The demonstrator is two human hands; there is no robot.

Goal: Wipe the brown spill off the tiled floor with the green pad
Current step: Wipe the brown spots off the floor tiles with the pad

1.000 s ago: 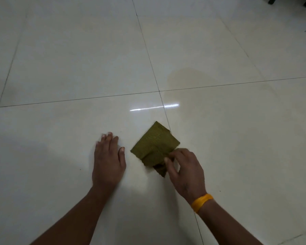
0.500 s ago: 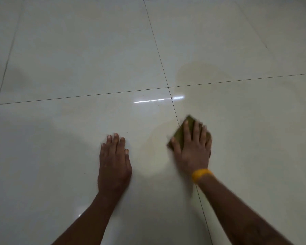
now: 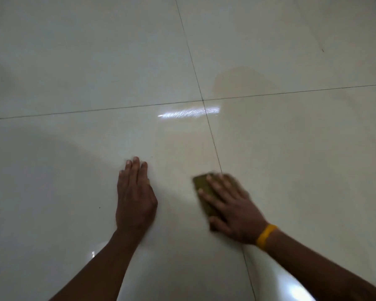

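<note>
At the far left of the frame there was only the pale glossy tiled floor (image 3: 52, 61), a dark grout line (image 3: 74, 111) running across it from the left edge toward the centre; a soft shadow lay over the lower-left tiles. Just left of centre, in the lower half, my left hand (image 3: 135, 198) lay palm down on the tile, its fingers (image 3: 136, 168) straight and pressed close together, pointing up the frame, holding nothing; the forearm ran down to the bottom edge. Above and a little right of it, near the crossing of the grout lines, a bright streak of reflected light (image 3: 189, 112) shone on the floor. Right of centre, in the lower half, my right hand (image 3: 232, 205) pressed flat on the green pad (image 3: 201, 185), fingers (image 3: 215, 187) straight and spread apart across its top, nothing curled round it; the hand and pad were blurred, so the far edge of the pad could not be made out. The pad lay on the floor just beside the vertical grout line, its green showing at the left of my fingers and under my thumb. A yellow wristband (image 3: 266, 236) circled that wrist. Up in the upper right, well apart from the pad, the brown spill (image 3: 245, 83) showed as a faint tan patch straddling the horizontal grout line.
</note>
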